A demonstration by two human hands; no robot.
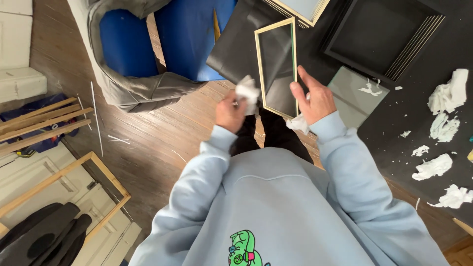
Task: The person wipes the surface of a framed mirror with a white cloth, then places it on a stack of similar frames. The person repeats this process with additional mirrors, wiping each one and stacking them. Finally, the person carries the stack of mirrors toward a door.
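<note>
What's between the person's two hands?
In the head view, the gold-edged glass frame stands between them: left hand presses a white crumpled wipe to its edge, right hand grips the other.

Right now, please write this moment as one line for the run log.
left hand: holds crumpled white tissue at frame edge | right hand: grips gold-edged glass frame, upright | nearby: white paper scraps on black surface

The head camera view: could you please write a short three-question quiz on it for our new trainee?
1. True or false: the right hand holds the narrow glass pane with a pale wooden frame.
2. What does the left hand grip? A) crumpled white tissue B) a screwdriver C) a paintbrush
3. What lies scattered on the black table at the right?

Key: 1 true. 2 A, the crumpled white tissue. 3 torn white paper scraps.
</note>
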